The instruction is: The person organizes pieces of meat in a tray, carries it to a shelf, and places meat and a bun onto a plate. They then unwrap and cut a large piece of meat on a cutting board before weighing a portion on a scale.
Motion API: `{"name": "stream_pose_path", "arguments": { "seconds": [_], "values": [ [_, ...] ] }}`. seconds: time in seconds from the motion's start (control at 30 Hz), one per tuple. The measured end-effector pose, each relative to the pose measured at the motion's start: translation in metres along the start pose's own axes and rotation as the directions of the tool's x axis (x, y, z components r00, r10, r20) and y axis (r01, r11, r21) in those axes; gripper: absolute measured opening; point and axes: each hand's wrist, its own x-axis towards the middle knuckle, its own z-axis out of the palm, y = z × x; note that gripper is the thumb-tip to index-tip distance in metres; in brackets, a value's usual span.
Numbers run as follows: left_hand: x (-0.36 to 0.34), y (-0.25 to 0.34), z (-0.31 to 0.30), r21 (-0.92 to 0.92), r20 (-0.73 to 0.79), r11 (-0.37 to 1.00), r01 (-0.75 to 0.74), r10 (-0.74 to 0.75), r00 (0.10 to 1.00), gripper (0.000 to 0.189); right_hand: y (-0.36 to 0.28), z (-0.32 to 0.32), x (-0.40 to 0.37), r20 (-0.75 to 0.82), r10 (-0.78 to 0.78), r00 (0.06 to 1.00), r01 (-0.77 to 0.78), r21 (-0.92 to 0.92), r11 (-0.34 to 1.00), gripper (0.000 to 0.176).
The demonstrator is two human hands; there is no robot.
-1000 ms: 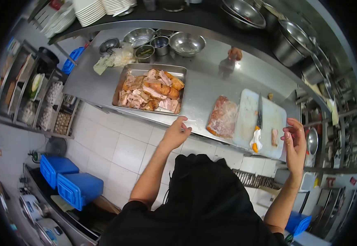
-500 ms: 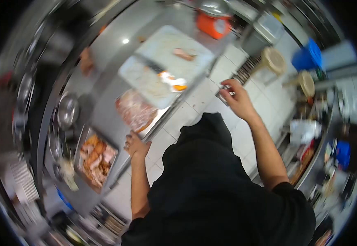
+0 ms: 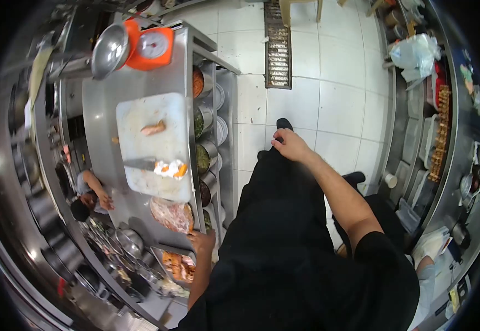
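Observation:
My left hand [image 3: 201,241] is at the edge of the steel table [image 3: 140,212], next to a large slab of raw meat [image 3: 172,215]; its fingers are partly hidden at the rim. My right hand [image 3: 288,144] hangs over the floor with its fingers curled together, and what they hold, if anything, is too small to name. Beyond the meat lies a white cutting board [image 3: 168,113] with a small piece of meat [image 3: 153,128] and a knife [image 3: 139,164] with a white and orange handle. A tray of meat pieces [image 3: 178,266] sits beside my left forearm.
An orange scale [image 3: 153,47] and a metal bowl [image 3: 110,51] stand at the table's far end. Containers of food [image 3: 204,157] fill shelves below. One person [image 3: 88,193] is across the table; another person's sleeve [image 3: 424,287] shows at the right counter. A floor drain [image 3: 278,55] lies ahead.
The view has turned, so the table now runs along the left. My left hand remains near the slab of meat. My right hand's fingers have drawn closer together, and another person has come into view.

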Motion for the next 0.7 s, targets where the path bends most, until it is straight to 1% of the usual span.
{"name": "stream_pose_path", "arguments": {
  "seconds": [0.07,0.13,0.17,0.2,0.27,0.3,0.4,0.43,0.53,0.57,0.67,0.7],
  "values": [
    [0.009,0.010,0.001,0.014,0.029,0.999,0.051,-0.052,0.998,0.127,0.029,0.008,0.027,0.010,-0.005,1.000,0.004,0.041,0.999,0.034],
    [0.010,0.021,-0.001,0.013,0.079,0.992,0.129,-0.129,0.988,0.129,0.058,0.017,0.062,0.047,0.077,0.996,-0.083,0.140,0.987,0.032],
    [0.010,0.028,-0.001,0.019,0.072,0.985,0.170,-0.171,0.983,0.130,0.073,0.025,0.081,0.011,0.079,0.997,-0.080,0.187,0.979,0.034],
    [0.012,0.025,0.000,0.033,0.065,0.984,0.176,-0.178,0.982,0.130,0.084,0.031,0.102,0.029,0.163,0.986,-0.166,0.145,0.975,0.035],
    [0.020,0.018,0.010,0.048,0.053,0.982,0.182,-0.184,0.982,0.129,0.089,0.037,0.138,0.018,0.294,0.956,-0.294,0.120,0.948,0.036],
    [0.010,0.033,-0.005,0.037,0.101,0.974,0.222,-0.225,0.969,0.127,0.094,0.044,0.157,0.032,0.309,0.951,-0.310,0.109,0.944,0.037],
    [0.014,0.029,-0.001,0.048,0.156,0.964,0.262,-0.266,0.951,0.125,0.108,0.083,0.211,0.051,0.276,0.960,-0.280,0.079,0.957,0.038],
    [0.008,0.033,-0.003,0.035,0.086,0.971,0.237,-0.240,0.967,0.125,0.104,0.093,0.225,0.093,0.295,0.951,-0.302,0.083,0.950,0.039],
    [0.001,0.049,-0.015,-0.011,0.091,0.963,0.270,-0.268,0.959,0.125,0.100,0.136,0.268,0.175,0.261,0.949,-0.275,0.060,0.959,0.041],
    [-0.004,0.054,-0.022,-0.083,0.106,0.966,0.243,-0.234,0.966,0.125,0.101,0.155,0.284,0.223,0.225,0.948,-0.236,0.023,0.971,0.038],
    [0.006,0.035,-0.009,-0.010,0.157,0.959,0.283,-0.278,0.948,0.127,0.093,0.181,0.320,0.365,0.211,0.907,-0.237,0.028,0.971,0.047],
    [0.006,0.041,-0.014,-0.014,0.193,0.952,0.307,-0.299,0.935,0.128,0.105,0.204,0.338,0.381,0.202,0.902,-0.221,0.005,0.975,0.049]
  ]
}}
